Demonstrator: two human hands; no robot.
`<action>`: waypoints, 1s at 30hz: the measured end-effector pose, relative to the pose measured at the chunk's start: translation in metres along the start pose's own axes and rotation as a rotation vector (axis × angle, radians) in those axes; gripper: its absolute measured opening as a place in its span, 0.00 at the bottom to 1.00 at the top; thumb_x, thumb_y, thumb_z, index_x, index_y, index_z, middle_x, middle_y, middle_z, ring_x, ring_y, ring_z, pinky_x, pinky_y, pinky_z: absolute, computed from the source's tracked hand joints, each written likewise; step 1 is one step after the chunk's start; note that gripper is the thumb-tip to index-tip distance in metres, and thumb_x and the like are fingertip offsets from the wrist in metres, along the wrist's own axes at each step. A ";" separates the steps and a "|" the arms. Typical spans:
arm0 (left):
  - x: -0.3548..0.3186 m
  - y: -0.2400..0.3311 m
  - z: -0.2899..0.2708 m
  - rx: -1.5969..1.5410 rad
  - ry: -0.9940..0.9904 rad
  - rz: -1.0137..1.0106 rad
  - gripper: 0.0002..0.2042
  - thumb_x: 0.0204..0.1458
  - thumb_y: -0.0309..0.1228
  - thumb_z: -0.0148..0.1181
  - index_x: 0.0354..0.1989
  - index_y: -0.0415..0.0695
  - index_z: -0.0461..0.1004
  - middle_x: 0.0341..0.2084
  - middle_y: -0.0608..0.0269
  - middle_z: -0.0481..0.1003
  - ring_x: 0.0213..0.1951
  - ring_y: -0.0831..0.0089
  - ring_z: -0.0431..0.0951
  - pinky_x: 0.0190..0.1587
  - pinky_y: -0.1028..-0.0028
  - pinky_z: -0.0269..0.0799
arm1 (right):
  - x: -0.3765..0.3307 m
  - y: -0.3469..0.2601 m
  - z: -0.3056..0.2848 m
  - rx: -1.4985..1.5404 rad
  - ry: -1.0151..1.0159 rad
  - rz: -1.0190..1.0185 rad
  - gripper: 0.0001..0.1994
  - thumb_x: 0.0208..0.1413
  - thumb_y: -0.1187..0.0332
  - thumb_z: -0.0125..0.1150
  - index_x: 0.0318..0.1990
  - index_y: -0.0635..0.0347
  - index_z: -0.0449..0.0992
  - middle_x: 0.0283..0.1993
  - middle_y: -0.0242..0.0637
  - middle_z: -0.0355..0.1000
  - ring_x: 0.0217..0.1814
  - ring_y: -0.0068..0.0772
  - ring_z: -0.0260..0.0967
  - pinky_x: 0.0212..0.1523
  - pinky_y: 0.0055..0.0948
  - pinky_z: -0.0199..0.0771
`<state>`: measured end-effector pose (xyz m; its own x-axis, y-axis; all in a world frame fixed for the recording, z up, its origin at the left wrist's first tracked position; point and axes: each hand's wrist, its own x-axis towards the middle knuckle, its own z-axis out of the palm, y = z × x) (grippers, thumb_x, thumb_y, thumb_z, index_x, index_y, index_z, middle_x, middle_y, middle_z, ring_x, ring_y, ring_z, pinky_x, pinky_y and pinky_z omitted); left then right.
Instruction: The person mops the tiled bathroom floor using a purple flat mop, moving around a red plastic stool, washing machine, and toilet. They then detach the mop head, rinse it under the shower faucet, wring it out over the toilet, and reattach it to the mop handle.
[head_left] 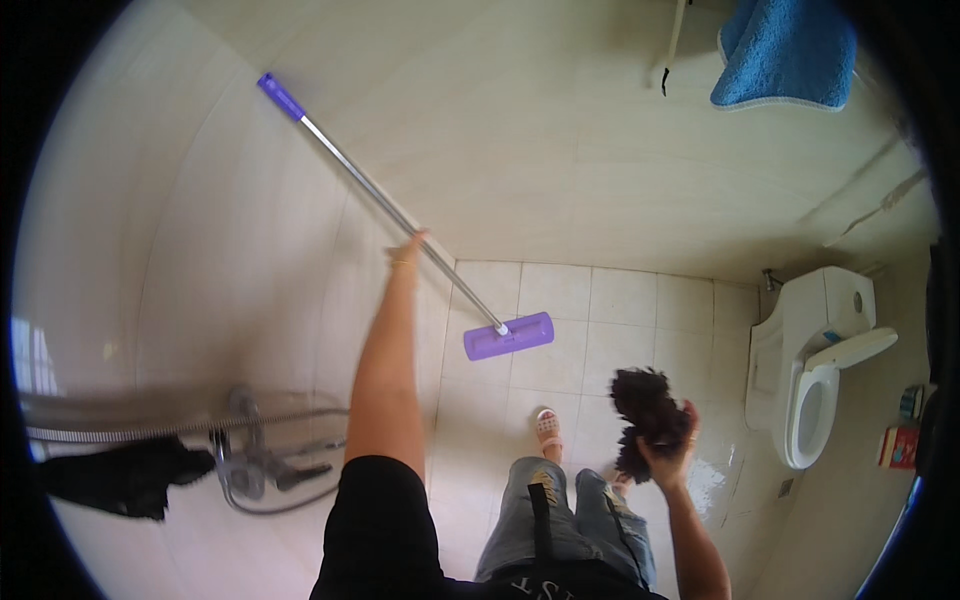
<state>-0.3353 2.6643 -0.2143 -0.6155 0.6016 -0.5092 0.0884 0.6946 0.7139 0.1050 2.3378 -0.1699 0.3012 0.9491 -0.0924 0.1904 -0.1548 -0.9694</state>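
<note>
My left hand (pixel 408 247) reaches forward and is closed around the metal pole of a flat mop (pixel 365 183). The mop has a purple grip at its upper end, leaning toward the wall. Its flat purple head plate (pixel 510 336) rests on the floor tiles, with no pad visible on its upper side. On the right, my right hand (pixel 675 450) grips a dark brown, shaggy cloth (pixel 645 410) that looks like a mop pad. The cloth hangs bunched above the floor, apart from the mop, and its underside is hidden.
A white toilet (pixel 812 400) with its lid raised stands at the right. A shower mixer and hose (pixel 250 455) are on the left wall, beside a hanging black cloth (pixel 130 478). A blue towel (pixel 785 55) hangs at the upper right. White suds (pixel 706 485) lie on the floor near my right forearm.
</note>
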 end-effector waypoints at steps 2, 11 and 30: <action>0.050 0.043 -0.036 0.032 0.220 0.099 0.59 0.22 0.49 0.68 0.58 0.35 0.30 0.56 0.41 0.44 0.57 0.53 0.49 0.57 0.64 0.49 | 0.002 -0.005 -0.030 0.134 0.138 0.069 0.39 0.28 0.83 0.61 0.54 0.58 0.52 0.50 0.39 0.58 0.51 0.33 0.57 0.52 0.29 0.56; 0.135 0.132 -0.018 -0.159 -0.128 0.510 0.40 0.37 0.36 0.60 0.56 0.37 0.42 0.55 0.59 0.51 0.56 0.65 0.50 0.53 0.63 0.50 | -0.041 -0.050 -0.121 0.426 0.593 0.338 0.30 0.36 0.76 0.59 0.51 0.61 0.58 0.48 0.37 0.62 0.51 0.34 0.58 0.53 0.32 0.56; -0.322 -0.095 0.244 0.189 -0.715 0.949 0.23 0.45 0.37 0.55 0.04 0.41 0.57 0.04 0.69 0.58 0.12 0.80 0.57 0.17 0.76 0.56 | -0.121 -0.087 -0.189 0.208 0.084 0.099 0.30 0.26 0.68 0.69 0.43 0.57 0.63 0.55 0.41 0.50 0.57 0.35 0.50 0.53 0.32 0.54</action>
<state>0.0452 2.5011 -0.2351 0.3255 0.9455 -0.0136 0.4213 -0.1321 0.8972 0.2292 2.1848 -0.0316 0.3871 0.9046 -0.1785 -0.0379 -0.1778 -0.9833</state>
